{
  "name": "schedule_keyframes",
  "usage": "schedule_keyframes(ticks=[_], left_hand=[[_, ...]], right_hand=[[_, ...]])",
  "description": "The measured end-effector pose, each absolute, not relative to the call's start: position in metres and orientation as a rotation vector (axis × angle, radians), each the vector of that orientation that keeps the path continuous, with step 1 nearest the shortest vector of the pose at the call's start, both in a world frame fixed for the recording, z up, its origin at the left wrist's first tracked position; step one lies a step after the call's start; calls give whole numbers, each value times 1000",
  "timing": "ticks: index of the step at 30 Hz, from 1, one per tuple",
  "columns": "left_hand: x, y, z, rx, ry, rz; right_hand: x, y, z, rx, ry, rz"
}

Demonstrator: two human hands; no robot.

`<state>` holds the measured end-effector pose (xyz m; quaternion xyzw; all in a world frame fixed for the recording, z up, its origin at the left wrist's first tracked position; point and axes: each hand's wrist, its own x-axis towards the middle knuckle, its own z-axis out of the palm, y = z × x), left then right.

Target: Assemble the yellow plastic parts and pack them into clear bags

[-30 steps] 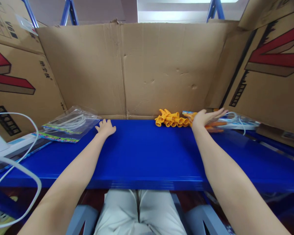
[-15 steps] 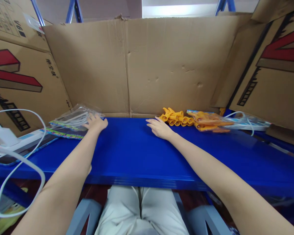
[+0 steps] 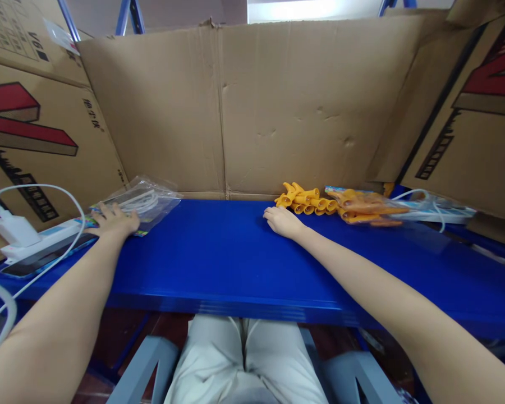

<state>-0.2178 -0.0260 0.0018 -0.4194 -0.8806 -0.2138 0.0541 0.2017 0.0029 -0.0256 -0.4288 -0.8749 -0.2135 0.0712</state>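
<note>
Cardboard walls off the back edge of the blue worktop (image 3: 219,258), a tall panel (image 3: 160,112) between printed boxes (image 3: 488,163). Toward the left end lie a white power strip (image 3: 63,232) with a charger (image 3: 17,229) plugged in, a dark phone (image 3: 42,261) and a looping cable (image 3: 37,185). Fingers spread wide, the left hand (image 3: 114,223) is over a clear bag (image 3: 164,196) showing pale cord inside. Right of centre, near the back edge, hollow yellow pieces (image 3: 307,201) lie heaped, round openings facing front; a bagged bunch (image 3: 362,207) lies just beside. The right hand (image 3: 284,221), fingers curled, is at the heap's left front; whether it grips anything is hidden.
</note>
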Motion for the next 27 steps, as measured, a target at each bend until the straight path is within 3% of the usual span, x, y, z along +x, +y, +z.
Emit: schedule_keyframes(ticks=[14,21,27], left_hand=[[-215,-24,5,-1315,-2608,-649],[-173,11,17,-1633,-2429,-507],[-141,31,-13,-1600,-2634,-373]], right_hand=[[203,1,-26,-1387,-2563,-546],[204,1,-26,-1426,-2559,-519],[209,-3,-24,-1440,-2535,-505]])
